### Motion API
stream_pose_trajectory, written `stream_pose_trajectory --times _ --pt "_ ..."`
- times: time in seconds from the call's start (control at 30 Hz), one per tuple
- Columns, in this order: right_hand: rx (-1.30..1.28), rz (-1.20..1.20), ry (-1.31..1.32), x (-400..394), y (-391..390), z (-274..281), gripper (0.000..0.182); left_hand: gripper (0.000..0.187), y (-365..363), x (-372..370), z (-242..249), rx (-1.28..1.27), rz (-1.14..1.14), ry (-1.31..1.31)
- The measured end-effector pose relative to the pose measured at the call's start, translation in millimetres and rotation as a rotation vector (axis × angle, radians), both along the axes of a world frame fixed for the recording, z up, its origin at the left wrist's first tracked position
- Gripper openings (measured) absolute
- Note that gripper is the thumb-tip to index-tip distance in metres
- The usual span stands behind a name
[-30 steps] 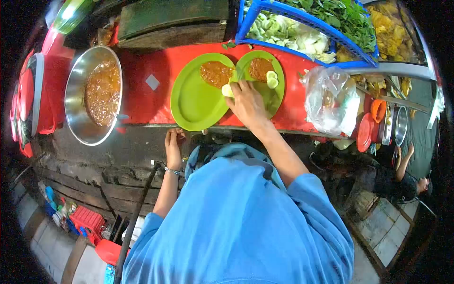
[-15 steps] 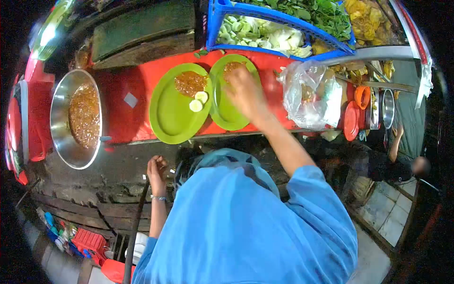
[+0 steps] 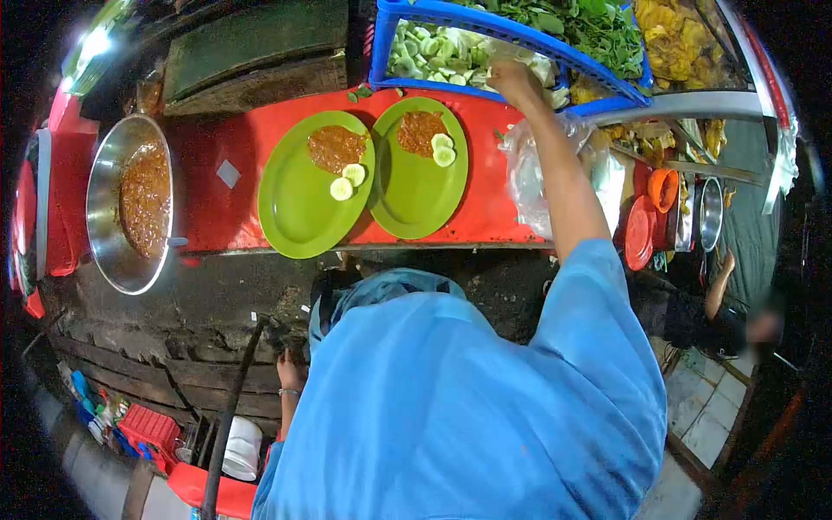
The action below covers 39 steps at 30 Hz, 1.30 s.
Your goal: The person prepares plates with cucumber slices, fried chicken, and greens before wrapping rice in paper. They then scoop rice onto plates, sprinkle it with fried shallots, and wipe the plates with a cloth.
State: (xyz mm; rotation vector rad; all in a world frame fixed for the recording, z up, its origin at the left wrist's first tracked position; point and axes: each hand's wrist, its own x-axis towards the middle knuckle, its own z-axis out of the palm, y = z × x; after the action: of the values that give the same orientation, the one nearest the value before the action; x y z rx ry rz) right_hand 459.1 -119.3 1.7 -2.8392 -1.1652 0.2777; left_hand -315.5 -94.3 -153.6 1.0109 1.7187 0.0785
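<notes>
My right hand (image 3: 517, 82) reaches over the front rim of the blue basket (image 3: 451, 87), its curled fingers among the chopped cabbage (image 3: 548, 71) beside the sliced cucumber (image 3: 431, 54). What those fingers hold I cannot make out. On the red table, the left green plate (image 3: 299, 212) bears reddish sambal (image 3: 336, 149) and cucumber slices (image 3: 341, 188). Overlapping its edge is the right green plate (image 3: 416, 204), with sambal (image 3: 422, 133) and cucumber slices (image 3: 444, 156) of its own. My left hand (image 3: 289, 371) hangs low beside my body, dim and blurred, away from the table.
At the left stands a big metal bowl (image 3: 101, 195) of sambal. A clear plastic bag (image 3: 529, 178) lies under my right forearm. Leafy greens (image 3: 572, 26) fill the basket's back part. Red and orange dishes (image 3: 640, 232) sit at the right, near another person (image 3: 685, 299).
My right hand has moved from the right plate up to the basket. Cucumber slices now show beside that plate's sambal. My left hand has dropped lower.
</notes>
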Motion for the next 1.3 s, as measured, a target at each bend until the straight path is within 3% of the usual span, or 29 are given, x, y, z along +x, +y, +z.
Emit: stream_pose_trajectory --times 0.07,0.1,0.17,0.2,0.23,0.3,0.4,0.43,0.47,0.57,0.6,0.77,0.87,0.97,1.03,1.1,1.13,1.17,1.3 --pt "0.168 0.108 0.007 10 -11 9 0.025 0.031 -11 2 -7 -0.102 -0.038 0.15" --pt "0.166 0.117 0.005 9 -13 9 0.025 0.033 -19 -9 -24 -0.084 -0.08 0.104" --pt "0.182 0.081 -0.278 2 -22 0 0.028 0.037 -34 -28 -56 -0.048 -0.159 0.006" --pt "0.079 0.068 -0.363 2 -20 -8 0.039 0.036 -34 -14 -54 -0.049 -0.111 -0.009" --pt "0.078 0.069 -0.369 3 -18 -17 0.039 0.037 -31 -10 -61 -0.035 -0.125 -0.054" --pt "0.097 -0.137 -0.439 9 -14 -26 0.047 0.038 -24 -6 -77 0.006 -0.174 -0.218" --pt "0.039 -0.101 -0.292 7 -11 -6 0.044 0.04 6 44 -36 0.072 -0.135 -0.318" --pt "0.003 -0.063 -0.25 8 -11 -4 0.041 0.039 17 57 -23 0.012 -0.01 -0.327" --pt "0.085 -0.004 -0.372 7 -15 -8 0.033 0.039 24 63 -19 -0.051 0.115 -0.334" --pt "0.131 0.059 -0.327 3 -21 3 0.03 0.036 42 54 -35 -0.047 0.04 -0.364" --pt "0.139 0.05 -0.274 7 -26 1 0.033 0.034 40 42 -53 0.073 0.015 -0.373" --pt "0.208 0.076 -0.202 19 -36 -19 0.035 0.032 52 34 -45 -0.003 -0.153 -0.206" --pt "0.016 -0.041 -0.062 7 -19 18 0.039 0.032 61 31 -42 -0.121 -0.02 -0.142" --pt "0.1 0.069 -0.01 5 -14 25 0.041 0.036 71 16 -54 -0.094 0.009 -0.125" --pt "0.212 0.175 0.11 18 -20 -11 0.044 0.039 72 -5 -79 -0.081 0.052 -0.131" --pt "0.046 0.356 -0.003 39 -17 -46 0.046 0.041 72 11 -74 -0.14 0.013 -0.137" --pt "-0.195 0.272 0.151 18 1 1 0.049 0.042 70 18 -74 -0.169 -0.002 -0.14" --pt "-0.195 0.277 0.155 17 8 15 0.049 0.042 67 20 -74 -0.169 0.003 -0.136" --pt "-0.365 0.343 0.193 26 9 14 0.048 0.036 62 26 -73 0.046 -0.176 -0.311"
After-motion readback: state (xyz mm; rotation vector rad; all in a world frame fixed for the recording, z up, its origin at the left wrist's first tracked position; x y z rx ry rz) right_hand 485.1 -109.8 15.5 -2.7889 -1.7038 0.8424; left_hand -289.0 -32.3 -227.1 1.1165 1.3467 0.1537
